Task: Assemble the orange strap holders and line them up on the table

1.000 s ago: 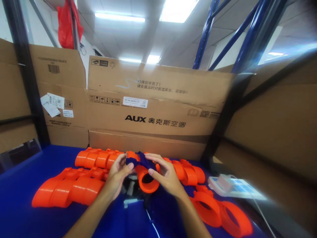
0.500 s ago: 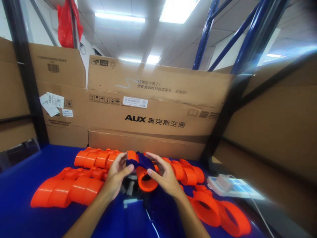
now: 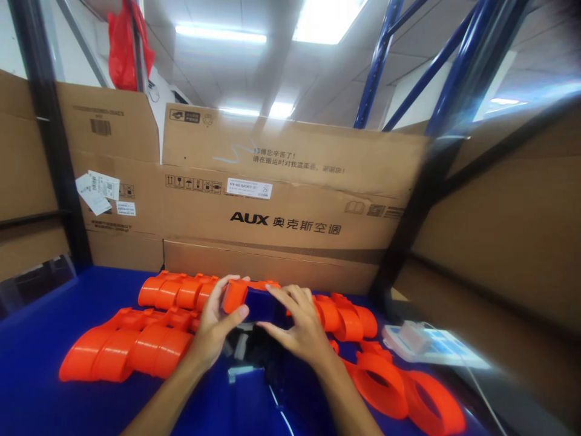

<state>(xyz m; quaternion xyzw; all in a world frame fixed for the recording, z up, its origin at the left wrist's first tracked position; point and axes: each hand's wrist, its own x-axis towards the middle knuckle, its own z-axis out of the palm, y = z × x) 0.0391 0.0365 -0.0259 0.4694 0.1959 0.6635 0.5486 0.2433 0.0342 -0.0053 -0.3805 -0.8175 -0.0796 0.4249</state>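
Evidently the 2 rows of orange rings on the left, a front row [image 3: 129, 348] and a back row [image 3: 181, 292], rest on the blue tabletop [image 3: 36, 375], just beyond the left forearm. Next comes the left hand [image 3: 213, 327], which grips the orange-and-blue piece [image 3: 261, 306] by its left end, the thumb in front and the fingers wrapped behind. From that grip the piece stretches to the right, its long axis running roughly level from 1 hand toward the other and square to the view, so the left hand is closest to the orange end [image 3: 234, 297] and the right hand [image 3: 304, 324] to the blue end. The piece is held up above the table, with a dark clutter of small grey parts [image 3: 241, 346] below it. It looks blocky and smooth, bright orange at the left, a flat deep blue over the middle; its right edge is hidden. The right hand curves about that side, fingertips at the upper edge, thumb lower and set apart; whether it presses on the piece I cannot tell. Further right lie more orange rings [image 3: 348, 321], then 2 wide orange loops [image 3: 434, 401] and a white power strip [image 3: 403, 345].
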